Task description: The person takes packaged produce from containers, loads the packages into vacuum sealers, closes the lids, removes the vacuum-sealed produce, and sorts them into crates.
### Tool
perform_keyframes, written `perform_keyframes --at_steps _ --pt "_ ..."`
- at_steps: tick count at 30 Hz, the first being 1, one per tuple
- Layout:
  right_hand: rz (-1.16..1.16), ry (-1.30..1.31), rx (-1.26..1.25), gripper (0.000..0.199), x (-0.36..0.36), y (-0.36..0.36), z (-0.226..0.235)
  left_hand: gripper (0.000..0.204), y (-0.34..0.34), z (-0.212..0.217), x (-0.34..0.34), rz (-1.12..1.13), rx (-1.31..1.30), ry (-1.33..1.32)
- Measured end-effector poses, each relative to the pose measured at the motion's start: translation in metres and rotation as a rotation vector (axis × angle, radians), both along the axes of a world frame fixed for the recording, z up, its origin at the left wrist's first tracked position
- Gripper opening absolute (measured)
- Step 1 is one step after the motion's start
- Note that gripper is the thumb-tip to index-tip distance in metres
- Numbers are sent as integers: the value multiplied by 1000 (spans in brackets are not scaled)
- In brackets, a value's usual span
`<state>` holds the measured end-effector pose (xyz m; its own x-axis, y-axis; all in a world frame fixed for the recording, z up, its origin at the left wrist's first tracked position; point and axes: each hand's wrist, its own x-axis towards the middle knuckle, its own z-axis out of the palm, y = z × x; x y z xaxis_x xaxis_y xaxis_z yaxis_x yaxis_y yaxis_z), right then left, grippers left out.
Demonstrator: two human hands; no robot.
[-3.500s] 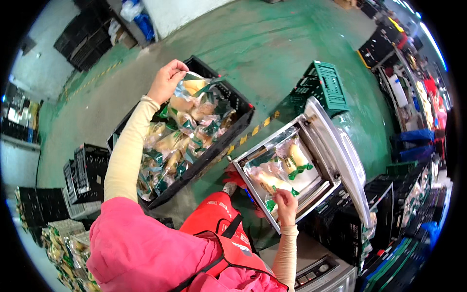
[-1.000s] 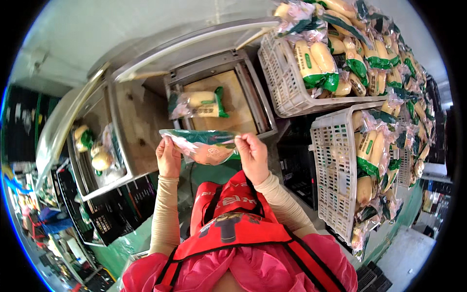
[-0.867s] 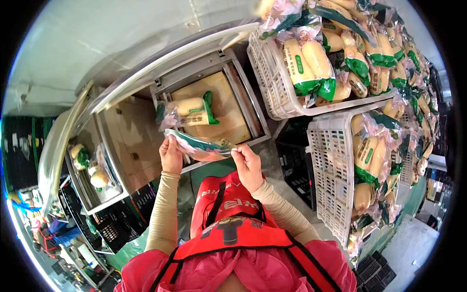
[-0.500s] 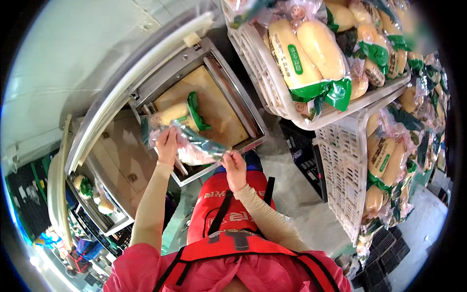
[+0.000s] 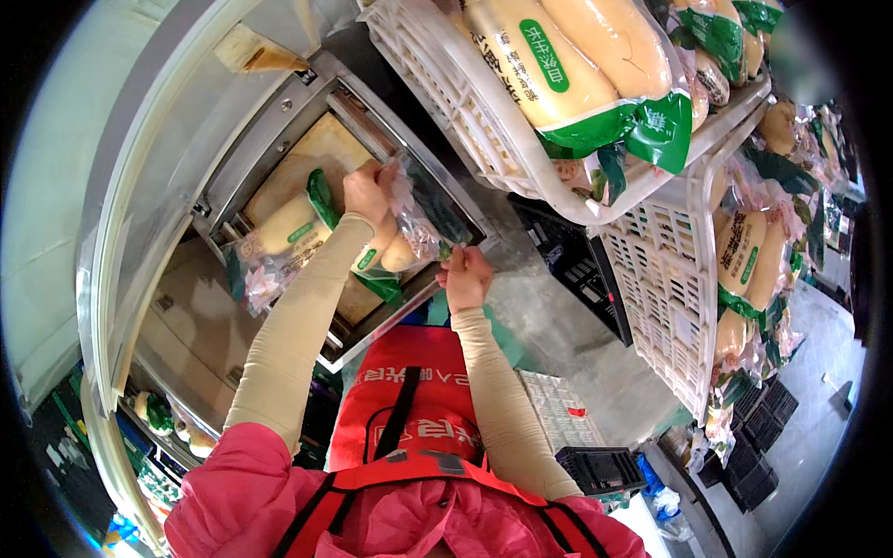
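Note:
Two clear plastic bags with green ends, holding what look like cream-coloured lotus roots, lie in the open metal chamber of a machine that resembles a vacuum sealer. The left bag [image 5: 279, 231] rests across the tan plate [image 5: 321, 139]. My left hand [image 5: 369, 192] reaches over it with fingers closed at the far side of the right bag [image 5: 398, 249], partly hiding that bag. At the chamber's near right edge, my right hand [image 5: 465, 277] pinches a loose edge of the right bag's clear plastic. Its clear end leans over the chamber's right rim [image 5: 456, 200].
A raised see-through lid [image 5: 158, 158] arches on the left, beside a second chamber surface [image 5: 200, 302]. White crates [image 5: 656, 288] of similar bags are stacked on the right. A black crate [image 5: 567, 260] sits on the floor between. A red apron [image 5: 400, 391] hangs before me.
My left hand has moved right and farther away, and my right hand slightly right and up. The bag between them now shows its roots and lies at the chamber's right. The view has shifted.

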<state>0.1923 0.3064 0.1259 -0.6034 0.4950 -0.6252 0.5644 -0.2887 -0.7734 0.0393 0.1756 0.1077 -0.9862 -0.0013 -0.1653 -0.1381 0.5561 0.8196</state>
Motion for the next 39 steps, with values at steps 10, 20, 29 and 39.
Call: perform_keyframes --at_steps 10,20,29,39 --pt "640 -282 979 28 -26 16 -1 34 -2 -24 -12 133 53 -51" --pt "763 -129 1076 23 -34 30 30 35 -2 -22 -8 121 26 -2" --pt "940 173 1243 25 -37 37 22 23 -1 -29 -8 85 -78 95" --pt "1151 327 1321 26 -30 38 15 22 -10 -28 -4 43 299 29"
